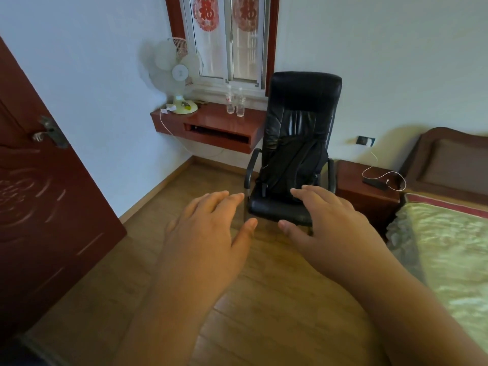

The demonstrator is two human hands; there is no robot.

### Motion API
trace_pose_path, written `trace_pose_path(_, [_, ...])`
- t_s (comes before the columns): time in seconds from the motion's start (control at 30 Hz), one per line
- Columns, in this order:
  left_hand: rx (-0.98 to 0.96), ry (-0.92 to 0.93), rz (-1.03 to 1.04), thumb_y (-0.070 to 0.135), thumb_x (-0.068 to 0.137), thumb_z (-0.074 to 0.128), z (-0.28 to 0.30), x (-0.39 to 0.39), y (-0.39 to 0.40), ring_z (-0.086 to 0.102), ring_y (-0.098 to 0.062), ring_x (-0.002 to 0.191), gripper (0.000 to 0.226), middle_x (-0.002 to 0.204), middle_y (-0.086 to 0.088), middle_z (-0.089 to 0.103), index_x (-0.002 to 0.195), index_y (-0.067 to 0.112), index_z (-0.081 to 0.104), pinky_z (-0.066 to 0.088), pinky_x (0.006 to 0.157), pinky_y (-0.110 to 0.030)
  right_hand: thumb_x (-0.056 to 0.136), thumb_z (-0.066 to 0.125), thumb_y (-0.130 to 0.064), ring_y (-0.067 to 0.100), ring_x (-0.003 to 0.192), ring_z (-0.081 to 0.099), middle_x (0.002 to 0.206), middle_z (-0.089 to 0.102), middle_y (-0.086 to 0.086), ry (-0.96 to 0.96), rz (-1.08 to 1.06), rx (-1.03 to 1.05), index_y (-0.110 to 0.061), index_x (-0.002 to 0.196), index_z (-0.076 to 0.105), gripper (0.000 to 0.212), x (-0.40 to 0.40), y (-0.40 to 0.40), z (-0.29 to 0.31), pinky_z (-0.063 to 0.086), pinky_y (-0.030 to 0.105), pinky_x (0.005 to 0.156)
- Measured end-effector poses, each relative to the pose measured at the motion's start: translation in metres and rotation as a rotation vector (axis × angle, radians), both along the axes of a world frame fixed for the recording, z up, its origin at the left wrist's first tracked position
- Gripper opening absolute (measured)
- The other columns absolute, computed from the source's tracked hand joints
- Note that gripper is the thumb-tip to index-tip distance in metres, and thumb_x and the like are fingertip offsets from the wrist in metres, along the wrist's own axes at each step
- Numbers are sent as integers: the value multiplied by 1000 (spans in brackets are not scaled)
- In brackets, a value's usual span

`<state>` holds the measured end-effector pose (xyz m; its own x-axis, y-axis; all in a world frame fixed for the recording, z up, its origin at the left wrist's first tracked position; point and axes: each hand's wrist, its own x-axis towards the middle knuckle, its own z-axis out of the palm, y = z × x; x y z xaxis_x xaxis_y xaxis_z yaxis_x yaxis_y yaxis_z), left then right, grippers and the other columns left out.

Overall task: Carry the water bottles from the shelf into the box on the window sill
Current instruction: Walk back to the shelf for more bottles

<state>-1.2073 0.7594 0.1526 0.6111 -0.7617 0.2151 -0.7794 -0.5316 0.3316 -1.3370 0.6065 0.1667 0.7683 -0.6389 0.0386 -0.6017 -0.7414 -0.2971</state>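
Note:
Two clear plastic water bottles stand upright side by side on a red-brown wall shelf [211, 122] under the window: one bottle [230, 100] on the left, the other [240, 103] just right of it. My left hand [211, 228] and my right hand [327, 220] are stretched out in front of me, palms down, fingers apart, holding nothing. Both hands are well short of the shelf. No box shows on the window sill [232, 88].
A black office chair [295, 143] with a black backpack [293, 167] on it stands right of the shelf. A white fan [177, 75] sits on the shelf's left end. A dark red door [39, 194] is at the left, a nightstand [367, 191] and bed [449, 239] at the right.

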Motion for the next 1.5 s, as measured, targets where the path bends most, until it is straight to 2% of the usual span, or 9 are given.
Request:
trace_pose_path(0.13, [33, 4, 5, 67, 94, 29, -6, 36, -20, 21, 2, 141, 57, 152, 26, 27, 148, 50, 23, 25, 111, -31, 92, 46, -66, 17, 147, 26, 162, 22, -16, -1, 0, 24, -40, 154, 21, 72, 37, -26, -7, 33, 45, 116])
trace_pose_path(0.33, [27, -27, 70, 67, 94, 30, -7, 92, -73, 24, 0, 140, 56, 152, 25, 30, 147, 49, 26, 30, 112, -34, 92, 49, -64, 18, 147, 28, 161, 24, -14, -20, 59, 45, -38, 154, 23, 73, 102, -88, -15, 34, 49, 116])
trace_pose_path(0.6, [34, -94, 189, 68, 95, 31, 8, 163, -159, 26, -2, 142, 56, 154, 22, 32, 148, 49, 27, 31, 110, -32, 92, 47, -65, 18, 145, 30, 161, 25, -14, -62, 179, 24, -37, 154, 23, 72, 196, -183, -5, 34, 46, 114])
trace_pose_path(0.77, [32, -91, 256, 68, 95, 30, 6, 198, -191, 26, -1, 141, 55, 152, 24, 33, 148, 49, 28, 21, 100, -24, 92, 47, -66, 17, 145, 30, 160, 27, -13, -55, 259, 13, -37, 154, 25, 72, 245, -222, -3, 35, 45, 115])
trace_pose_path(0.93, [45, -72, 303, 67, 96, 30, 4, 239, -212, 24, -1, 142, 55, 153, 23, 31, 148, 49, 26, 21, 102, -25, 92, 47, -67, 16, 146, 28, 161, 26, -12, -34, 296, 7, -38, 154, 24, 72, 293, -245, -6, 34, 44, 114])
trace_pose_path(1.1, [66, -42, 316, 69, 95, 29, -3, 292, -230, 25, -3, 143, 56, 154, 24, 30, 148, 50, 25, 28, 112, -33, 90, 47, -68, 16, 146, 29, 160, 27, -13, -15, 287, 6, -39, 153, 25, 73, 349, -261, -13, 36, 45, 115])
trace_pose_path(1.5, [36, 9, 183, 67, 95, 31, 7, 472, -258, 26, -4, 143, 57, 154, 23, 31, 148, 50, 25, 31, 112, -36, 90, 48, -68, 14, 147, 28, 161, 25, -15, -11, 118, -23, -40, 153, 24, 73, 499, -273, -2, 32, 44, 115])
